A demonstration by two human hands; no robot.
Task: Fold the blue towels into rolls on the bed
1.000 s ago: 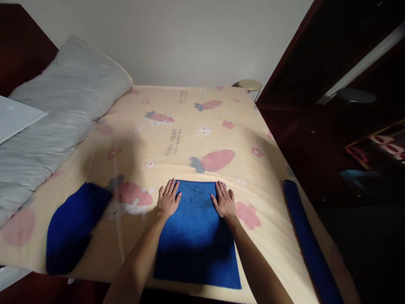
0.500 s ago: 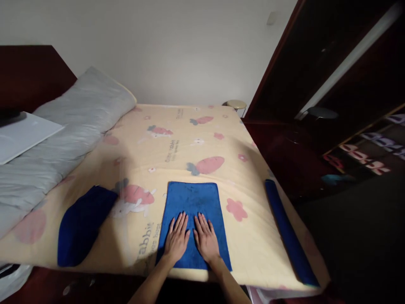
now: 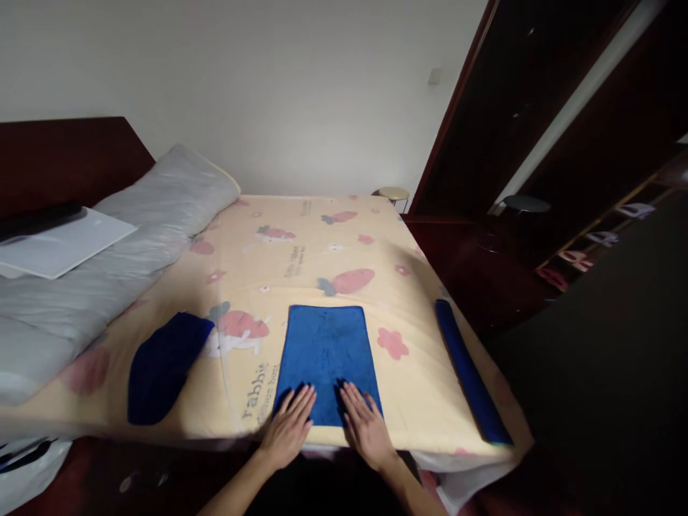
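The left hand (image 3: 289, 428) and right hand (image 3: 369, 430) have moved from the blue cloth (image 3: 329, 347)'s far edge to its near edge, lower centre of the frame; each grip lies flattened, clasping nothing, so the cloth seems largely smoothed.

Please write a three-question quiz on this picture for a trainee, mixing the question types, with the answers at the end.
1. Multiple choice: over which part of the flat blue cloth are the fingers of the left hand and right hand spread?
A) The far edge
B) The near end
C) The exact middle

2. True or false: the long, narrow blue piece lies to the left of the flat blue cloth.

3. Fill in the blank: on the cream bedsheet, the large printed word just left of the flat blue cloth reads "____".

Key:
1. B
2. False; it lies to the right.
3. rabbit
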